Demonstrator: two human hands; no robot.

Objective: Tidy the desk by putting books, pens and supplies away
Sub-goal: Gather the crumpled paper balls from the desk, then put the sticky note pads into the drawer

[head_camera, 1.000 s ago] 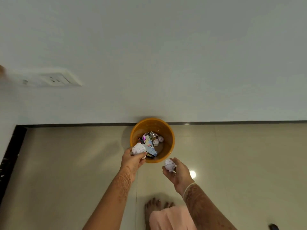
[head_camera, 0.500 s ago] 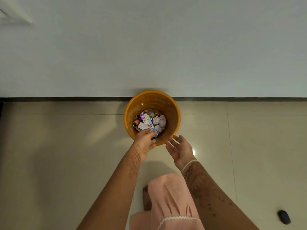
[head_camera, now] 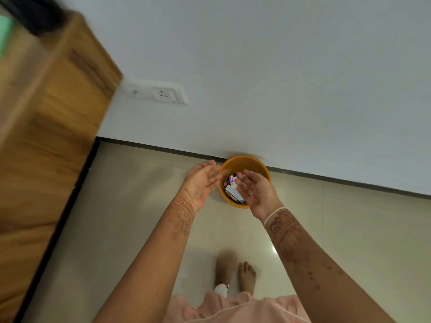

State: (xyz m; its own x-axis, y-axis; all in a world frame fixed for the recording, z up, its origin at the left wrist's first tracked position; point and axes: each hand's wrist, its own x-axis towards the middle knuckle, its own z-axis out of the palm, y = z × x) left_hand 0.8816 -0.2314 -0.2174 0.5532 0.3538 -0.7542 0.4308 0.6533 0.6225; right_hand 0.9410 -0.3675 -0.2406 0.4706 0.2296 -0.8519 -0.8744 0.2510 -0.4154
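An orange waste bin point(head_camera: 240, 162) stands on the tiled floor against the white wall, with wrappers and scraps point(head_camera: 229, 188) inside it. My left hand point(head_camera: 202, 181) is held just left of the bin's rim, palm turned inward, fingers straight and empty. My right hand point(head_camera: 256, 191) hovers over the bin's near right side, palm facing the left hand, fingers spread and empty. It hides part of the bin's contents.
A wooden desk side point(head_camera: 44, 127) fills the left, blurred by motion. A white wall socket point(head_camera: 158, 92) sits on the wall beside it. My bare feet point(head_camera: 235, 271) stand on the beige floor point(head_camera: 361, 241) below the bin.
Both hands let go of crumpled paper balls into the bin and now face each other, empty. The view has tilted and swung left, bringing the desk into sight.
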